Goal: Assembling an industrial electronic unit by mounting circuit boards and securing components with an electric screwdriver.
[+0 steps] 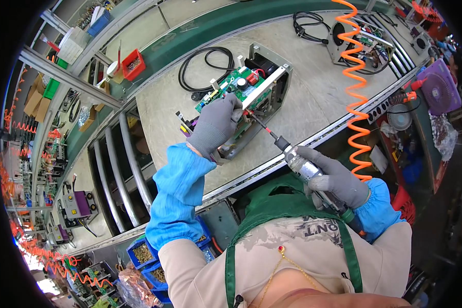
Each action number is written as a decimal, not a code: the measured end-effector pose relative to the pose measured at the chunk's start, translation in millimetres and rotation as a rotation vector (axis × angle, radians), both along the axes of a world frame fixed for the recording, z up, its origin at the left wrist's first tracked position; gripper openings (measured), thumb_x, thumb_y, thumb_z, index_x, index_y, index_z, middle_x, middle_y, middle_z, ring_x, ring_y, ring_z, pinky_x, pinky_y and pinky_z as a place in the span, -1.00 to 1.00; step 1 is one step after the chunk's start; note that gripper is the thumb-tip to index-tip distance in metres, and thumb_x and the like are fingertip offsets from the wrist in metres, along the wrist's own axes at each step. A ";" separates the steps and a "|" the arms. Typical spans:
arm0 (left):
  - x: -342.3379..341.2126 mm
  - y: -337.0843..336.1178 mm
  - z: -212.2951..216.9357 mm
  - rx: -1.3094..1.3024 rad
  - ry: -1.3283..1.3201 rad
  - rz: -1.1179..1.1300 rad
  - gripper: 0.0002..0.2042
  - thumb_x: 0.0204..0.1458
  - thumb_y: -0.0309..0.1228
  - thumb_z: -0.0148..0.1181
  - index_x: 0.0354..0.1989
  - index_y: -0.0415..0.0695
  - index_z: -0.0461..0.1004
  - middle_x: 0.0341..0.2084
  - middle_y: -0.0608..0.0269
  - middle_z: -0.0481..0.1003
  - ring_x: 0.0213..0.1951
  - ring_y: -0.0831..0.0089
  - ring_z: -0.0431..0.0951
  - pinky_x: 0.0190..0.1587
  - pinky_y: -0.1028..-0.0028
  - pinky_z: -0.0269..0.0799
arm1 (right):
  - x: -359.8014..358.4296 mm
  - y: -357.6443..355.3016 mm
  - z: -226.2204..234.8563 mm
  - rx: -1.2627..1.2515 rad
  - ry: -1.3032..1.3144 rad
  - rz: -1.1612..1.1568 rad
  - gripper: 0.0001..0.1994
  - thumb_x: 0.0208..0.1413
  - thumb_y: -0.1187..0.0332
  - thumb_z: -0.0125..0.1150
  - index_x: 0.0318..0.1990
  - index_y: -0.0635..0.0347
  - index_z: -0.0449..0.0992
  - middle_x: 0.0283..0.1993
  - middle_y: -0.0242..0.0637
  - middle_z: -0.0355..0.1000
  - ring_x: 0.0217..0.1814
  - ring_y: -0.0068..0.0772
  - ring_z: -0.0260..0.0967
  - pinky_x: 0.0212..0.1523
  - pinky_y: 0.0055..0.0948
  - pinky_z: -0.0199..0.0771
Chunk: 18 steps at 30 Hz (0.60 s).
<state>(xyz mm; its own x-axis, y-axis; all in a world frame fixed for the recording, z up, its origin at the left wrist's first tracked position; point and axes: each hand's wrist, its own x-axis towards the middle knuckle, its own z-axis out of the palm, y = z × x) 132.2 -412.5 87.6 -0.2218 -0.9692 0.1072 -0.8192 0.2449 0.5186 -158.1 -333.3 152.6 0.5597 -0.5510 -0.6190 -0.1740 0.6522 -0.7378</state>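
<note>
My right hand [339,177], in a grey glove, is wrapped round a power screwdriver [305,167] with a silver body. Its long thin bit slants up and left, and the tip meets the near side of an opened metal chassis [280,84]. Inside the chassis sits a green circuit board [244,84] with red and white parts. My left hand [215,123], also gloved in grey, rests over the chassis's left part, its fingers curled close to the bit's tip. What those fingers pinch is hidden. A black cable [182,77] lies coiled behind the chassis.
An orange coiled air hose [355,102] hangs right of the chassis. Another opened unit [362,43] stands at the far right. A red bin [133,65] stands at the back left. Metal rollers [120,172] lie left of the worktop; blue screw bins [142,253] sit below its near edge.
</note>
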 end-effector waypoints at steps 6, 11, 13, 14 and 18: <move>0.4 0.7 -1.2 0.003 0.014 0.011 -0.86 0.03 -0.46 0.14 -0.25 -0.18 0.41 -0.38 0.02 0.53 -0.31 0.09 0.54 -0.25 0.28 0.43 | 6.8 1.1 12.3 0.003 0.061 0.012 -0.24 -0.07 0.49 0.07 0.38 0.00 0.01 -0.40 -0.31 0.31 -0.57 -0.52 0.33 -0.54 -0.55 0.37; -1.3 0.5 0.2 -0.022 0.056 0.007 -0.87 0.03 -0.47 0.15 -0.26 -0.19 0.41 -0.39 0.02 0.53 -0.31 0.10 0.55 -0.24 0.29 0.43 | 1.7 6.2 -9.2 -0.048 0.040 0.019 -0.25 -0.07 0.48 0.12 0.37 -0.02 0.05 -0.32 -0.37 0.30 -0.55 -0.56 0.33 -0.51 -0.57 0.37; -1.9 -0.5 -1.2 -0.036 0.062 -0.005 -0.87 0.02 -0.47 0.15 -0.26 -0.19 0.41 -0.40 0.02 0.53 -0.32 0.11 0.55 -0.25 0.30 0.44 | -0.8 7.7 -15.9 -0.040 0.008 0.009 -0.25 -0.07 0.46 0.15 0.37 0.00 0.07 -0.32 -0.37 0.31 -0.55 -0.58 0.34 -0.50 -0.57 0.37; -2.1 -0.3 -1.8 -0.034 0.058 -0.007 -0.87 0.02 -0.47 0.15 -0.26 -0.19 0.41 -0.40 0.02 0.53 -0.32 0.11 0.55 -0.25 0.30 0.44 | -1.5 8.4 -18.2 -0.038 -0.014 0.001 -0.24 -0.08 0.46 0.16 0.37 0.00 0.07 -0.32 -0.36 0.31 -0.55 -0.58 0.34 -0.51 -0.57 0.37; -0.8 0.6 -3.4 -0.005 0.099 0.022 -0.86 0.03 -0.45 0.15 -0.25 -0.17 0.41 -0.40 0.02 0.53 -0.31 0.10 0.55 -0.25 0.27 0.44 | -2.8 7.8 -24.8 -0.016 -0.052 -0.012 -0.23 -0.10 0.44 0.17 0.37 0.05 0.05 -0.31 -0.33 0.33 -0.55 -0.57 0.34 -0.52 -0.57 0.37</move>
<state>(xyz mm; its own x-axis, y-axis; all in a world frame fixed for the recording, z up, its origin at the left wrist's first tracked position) 131.4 -411.9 84.3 -0.1888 -0.9730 0.1325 -0.7693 0.2304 0.5958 -160.9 -325.5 127.9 0.5843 -0.5672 -0.5803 -0.1277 0.6420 -0.7560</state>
